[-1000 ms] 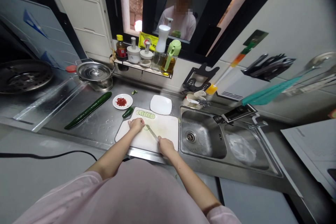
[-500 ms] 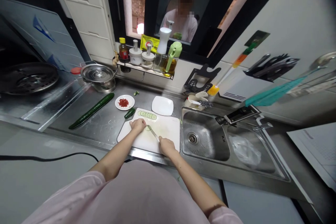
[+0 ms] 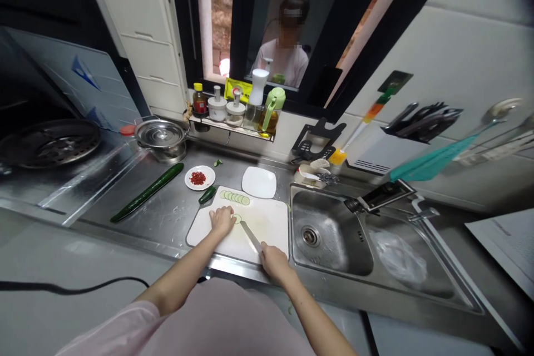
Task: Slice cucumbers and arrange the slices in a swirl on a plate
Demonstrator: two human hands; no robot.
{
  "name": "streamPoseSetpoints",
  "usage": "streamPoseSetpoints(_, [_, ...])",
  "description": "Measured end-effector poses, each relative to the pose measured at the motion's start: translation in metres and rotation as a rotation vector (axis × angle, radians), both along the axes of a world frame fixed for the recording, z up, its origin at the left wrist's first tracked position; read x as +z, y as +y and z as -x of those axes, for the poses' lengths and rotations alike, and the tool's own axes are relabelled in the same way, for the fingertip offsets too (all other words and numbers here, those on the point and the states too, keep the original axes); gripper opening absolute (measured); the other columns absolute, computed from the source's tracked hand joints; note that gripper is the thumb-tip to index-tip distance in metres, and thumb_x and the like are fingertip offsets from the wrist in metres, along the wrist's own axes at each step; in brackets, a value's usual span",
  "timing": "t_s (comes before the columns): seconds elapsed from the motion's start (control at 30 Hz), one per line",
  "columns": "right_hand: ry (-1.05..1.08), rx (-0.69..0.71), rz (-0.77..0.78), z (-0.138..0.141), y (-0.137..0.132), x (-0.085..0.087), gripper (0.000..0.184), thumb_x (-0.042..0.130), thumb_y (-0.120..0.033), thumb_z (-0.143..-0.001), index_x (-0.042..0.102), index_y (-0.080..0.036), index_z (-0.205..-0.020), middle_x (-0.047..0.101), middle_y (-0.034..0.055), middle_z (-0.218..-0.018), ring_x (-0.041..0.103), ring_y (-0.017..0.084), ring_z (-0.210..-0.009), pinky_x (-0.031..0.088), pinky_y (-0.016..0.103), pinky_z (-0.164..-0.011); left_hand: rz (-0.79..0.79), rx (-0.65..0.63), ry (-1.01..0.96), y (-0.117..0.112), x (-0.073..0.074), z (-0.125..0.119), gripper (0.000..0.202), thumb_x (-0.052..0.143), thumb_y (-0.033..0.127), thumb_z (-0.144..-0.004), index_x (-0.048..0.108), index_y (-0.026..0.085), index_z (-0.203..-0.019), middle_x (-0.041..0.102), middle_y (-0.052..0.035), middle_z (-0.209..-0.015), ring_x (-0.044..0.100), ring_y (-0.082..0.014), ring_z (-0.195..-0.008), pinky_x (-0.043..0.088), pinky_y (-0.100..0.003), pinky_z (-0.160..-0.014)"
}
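Note:
My right hand (image 3: 273, 260) is wrapped round the handle of a kitchen knife (image 3: 251, 236), whose blade points up and left over the white cutting board (image 3: 267, 217). A thin cucumber slice (image 3: 237, 218) lies near the blade's tip. My left hand (image 3: 222, 219) rests on the board with its fingers apart, the nearest one at the slice's left edge. Beyond it, an overlapping row of cucumber slices (image 3: 234, 197) lies along the board's far side. A short cucumber piece (image 3: 207, 195) sits at the board's far left corner.
A whole cucumber (image 3: 147, 193) lies on the steel counter at left. Behind the board stand a plate of chopped red pieces (image 3: 188, 181) and a white square plate (image 3: 259, 182). A lidded pot (image 3: 167, 147) is at back left. To the right is the sink (image 3: 334, 233).
The knife has drawn back to the right, away from the cucumber slice. My left hand's fingers have spread on the board. The camera view has tilted up slightly.

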State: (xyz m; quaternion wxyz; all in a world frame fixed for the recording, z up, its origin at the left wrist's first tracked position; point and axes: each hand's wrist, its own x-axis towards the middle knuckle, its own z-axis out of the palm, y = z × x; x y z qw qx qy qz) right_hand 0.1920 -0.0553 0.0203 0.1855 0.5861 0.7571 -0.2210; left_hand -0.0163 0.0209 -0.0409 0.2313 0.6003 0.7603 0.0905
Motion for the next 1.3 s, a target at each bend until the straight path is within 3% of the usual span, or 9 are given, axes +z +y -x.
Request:
streamPoseSetpoints(0.1, [0.043,-0.039,-0.029,-0.005,-0.001,-0.001,0.029,0.037,-0.022,-0.09,0.057,-0.018,-0.11,0.068,0.0136,-0.102,0.064,0.024,-0.097,0.039,0.029,-0.074,-0.039,0.006,-0.026,-0.006,-0.002,-0.006,0.017,0.052,0.027,-0.082,0.063,0.022,-0.094,0.066,-0.0087,-0.108,0.055,-0.0259,-0.105,0.028,-0.041,-0.09])
streamPoseSetpoints(0.27, [0.111,-0.152,-0.084,-0.015,-0.001,-0.001,0.026,0.038,-0.025,-0.091,0.057,-0.019,-0.107,0.069,0.0111,-0.102,0.064,0.02,-0.096,0.037,0.025,-0.072,-0.012,0.056,-0.127,-0.004,0.0,-0.004,0.016,0.049,0.017,-0.079,0.062,0.023,-0.086,0.07,-0.0031,-0.09,0.06,-0.0218,-0.097,0.028,-0.039,-0.088])
streamPoseSetpoints(0.57, [0.14,-0.179,-0.091,-0.028,-0.002,-0.004,0.028,0.039,-0.026,-0.091,0.057,-0.018,-0.111,0.069,0.0113,-0.105,0.063,0.021,-0.1,0.038,0.025,-0.074,-0.028,0.25,-0.055,0.016,0.007,0.048,0.015,0.05,0.02,-0.082,0.063,0.025,-0.087,0.072,-0.0041,-0.089,0.062,-0.0236,-0.095,0.03,-0.037,-0.086])
streamPoseSetpoints(1.0, [0.142,-0.187,-0.102,-0.027,0.002,0.002,0.028,0.038,-0.025,-0.091,0.058,-0.018,-0.109,0.069,0.0108,-0.104,0.064,0.022,-0.099,0.04,0.025,-0.075,-0.113,0.123,0.098,0.024,0.002,0.055,0.027,0.043,0.018,-0.086,0.063,0.023,-0.103,0.065,-0.0103,-0.109,0.054,-0.0261,-0.108,0.029,-0.041,-0.089])
streamPoseSetpoints(1.1, [0.131,-0.208,-0.103,-0.029,0.002,0.005,0.027,0.037,-0.025,-0.092,0.057,-0.019,-0.109,0.069,0.0101,-0.103,0.064,0.021,-0.099,0.039,0.025,-0.074,-0.154,0.081,0.078,0.03,0.005,0.044,0.032,0.043,0.021,-0.086,0.06,0.025,-0.113,0.061,-0.0105,-0.115,0.051,-0.0256,-0.111,0.029,-0.04,-0.09])
streamPoseSetpoints(1.3, [0.094,-0.266,-0.107,-0.035,0.006,0.01,0.028,0.036,-0.028,-0.092,0.057,-0.02,-0.109,0.069,0.0086,-0.101,0.063,0.02,-0.099,0.037,0.023,-0.072,-0.133,-0.199,0.049,0.059,0.02,0.0,0.034,0.045,0.026,-0.087,0.06,0.026,-0.117,0.058,-0.0111,-0.118,0.05,-0.0261,-0.113,0.029,-0.04,-0.094])
